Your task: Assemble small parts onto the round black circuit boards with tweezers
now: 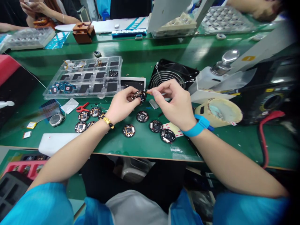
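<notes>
Between the thumb and fingers of my left hand (122, 104) is a round black watch-like electronic module (140, 96), raised above the green table. My right hand (174, 101) is closed in a pinch at the module's right edge, on a thin orange piece (149, 92) too small to make out fully. Below my hands lie more round modules, among them one with a copper-coloured rim (128, 130) and a darker one (142, 116). Another group of modules (80, 127) lies left of my left wrist, partly hidden by it. A playing card (174, 128) sits under my right wrist.
A clear compartment box (82, 89) with small parts stands behind my left hand. Beyond my right hand are a black fan (173, 75), a dispenser bottle (217, 75) and a tape roll (217, 111). Red tweezers-like clip (82, 107) and watch (57, 119) lie left. Co-workers' hands (44, 11) show across.
</notes>
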`<state>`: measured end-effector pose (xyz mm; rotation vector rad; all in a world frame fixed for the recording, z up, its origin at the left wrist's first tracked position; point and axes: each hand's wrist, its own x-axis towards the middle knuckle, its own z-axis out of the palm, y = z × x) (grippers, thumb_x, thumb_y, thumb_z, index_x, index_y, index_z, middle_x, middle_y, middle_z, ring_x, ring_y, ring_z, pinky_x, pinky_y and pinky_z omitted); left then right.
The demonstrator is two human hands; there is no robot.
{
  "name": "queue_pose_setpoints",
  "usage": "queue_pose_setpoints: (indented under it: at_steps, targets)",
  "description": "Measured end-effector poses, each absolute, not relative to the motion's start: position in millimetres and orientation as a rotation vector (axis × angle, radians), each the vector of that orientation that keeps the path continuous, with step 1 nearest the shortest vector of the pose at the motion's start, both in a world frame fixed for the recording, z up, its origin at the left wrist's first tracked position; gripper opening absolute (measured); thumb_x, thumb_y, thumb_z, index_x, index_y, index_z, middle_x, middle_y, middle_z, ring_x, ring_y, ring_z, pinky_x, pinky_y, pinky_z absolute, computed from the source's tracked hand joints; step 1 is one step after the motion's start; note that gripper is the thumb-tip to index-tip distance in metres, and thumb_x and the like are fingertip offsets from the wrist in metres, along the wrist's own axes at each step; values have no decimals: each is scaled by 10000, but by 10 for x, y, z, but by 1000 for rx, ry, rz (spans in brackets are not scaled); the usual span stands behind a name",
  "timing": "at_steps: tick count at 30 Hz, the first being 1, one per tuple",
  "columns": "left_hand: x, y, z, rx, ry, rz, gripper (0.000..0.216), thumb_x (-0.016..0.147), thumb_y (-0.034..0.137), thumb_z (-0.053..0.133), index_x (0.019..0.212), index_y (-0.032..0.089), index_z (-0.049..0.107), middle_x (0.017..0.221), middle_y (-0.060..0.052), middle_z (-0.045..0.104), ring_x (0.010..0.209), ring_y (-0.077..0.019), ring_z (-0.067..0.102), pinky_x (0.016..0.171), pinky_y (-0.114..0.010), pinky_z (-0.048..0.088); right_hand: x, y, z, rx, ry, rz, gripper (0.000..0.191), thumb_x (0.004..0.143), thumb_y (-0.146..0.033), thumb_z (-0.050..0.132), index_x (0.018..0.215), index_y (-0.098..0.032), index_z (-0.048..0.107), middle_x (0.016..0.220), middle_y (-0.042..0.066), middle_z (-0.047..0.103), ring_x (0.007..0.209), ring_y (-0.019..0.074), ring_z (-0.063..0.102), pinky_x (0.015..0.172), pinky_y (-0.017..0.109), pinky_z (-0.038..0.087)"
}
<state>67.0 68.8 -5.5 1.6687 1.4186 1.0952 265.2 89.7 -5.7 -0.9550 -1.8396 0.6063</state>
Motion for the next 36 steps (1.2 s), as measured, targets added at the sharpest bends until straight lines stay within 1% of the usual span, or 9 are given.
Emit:
queue_pose_setpoints:
  at_steps: [3, 6, 9, 13, 17, 28, 32, 36]
  targets:
    - [682, 692, -44, 1596, 1413, 1093, 58, 849, 195, 665, 902, 171, 661, 762, 2, 615, 686, -128, 575, 555, -215, 523, 2654, 912, -76, -912, -1780, 726, 207, 998, -437, 642, 951, -255, 557, 990, 24, 794, 979, 224, 786, 787, 350, 623]
    - [693, 695, -27, 1518, 1388, 1086, 30, 852, 194, 654, 875, 175, 653, 727, 10, 563, 654, -123, 548, 527, -214, 536, 2656, 944, -116, -889, -1731, 832, 266, 998, -511, 637, 959, -263, 549, 937, 16, 782, 979, 229, 788, 821, 375, 636]
    - [700, 695, -1, 1451, 1340, 1095, 30, 865, 202, 644, 853, 175, 642, 738, 6, 565, 659, -121, 563, 542, -217, 556, 2664, 979, -141, -888, -1695, 927, 329, 976, -581, 648, 960, -270, 543, 912, 19, 770, 978, 233, 785, 814, 379, 646]
    - [708, 690, 28, 1404, 1321, 1102, 69, 875, 216, 632, 823, 170, 629, 747, 0, 572, 688, -132, 601, 551, -216, 564, 2665, 976, -123, -856, -1670, 975, 367, 957, -619, 657, 951, -275, 531, 980, 21, 778, 1029, 233, 775, 845, 379, 642]
    - [710, 684, 39, 1420, 1332, 1089, 79, 875, 222, 633, 816, 169, 630, 727, 9, 539, 663, -123, 574, 547, -214, 559, 2652, 938, -90, -831, -1656, 969, 370, 961, -626, 647, 950, -278, 521, 1001, 17, 785, 1067, 232, 767, 868, 378, 638]
    - [699, 675, 34, 1430, 1344, 1118, 131, 850, 225, 667, 753, 177, 593, 682, 18, 512, 622, -113, 542, 536, -213, 553, 2644, 951, -103, -848, -1672, 923, 341, 975, -588, 645, 950, -275, 511, 960, 10, 791, 988, 220, 793, 831, 360, 642]
    - [699, 672, 41, 1429, 1324, 1125, 148, 848, 215, 666, 733, 184, 579, 659, 22, 504, 599, -111, 529, 537, -224, 568, 2637, 917, -108, -837, -1724, 910, 307, 999, -567, 612, 978, -275, 517, 996, 21, 794, 1018, 221, 789, 875, 377, 646]
    - [696, 661, 45, 1422, 1325, 1148, 152, 861, 205, 644, 732, 185, 565, 656, 25, 496, 593, -108, 523, 551, -234, 589, 2638, 850, -85, -789, -1839, 817, 252, 1013, -497, 609, 998, -257, 536, 1066, 43, 801, 979, 213, 792, 862, 369, 644]
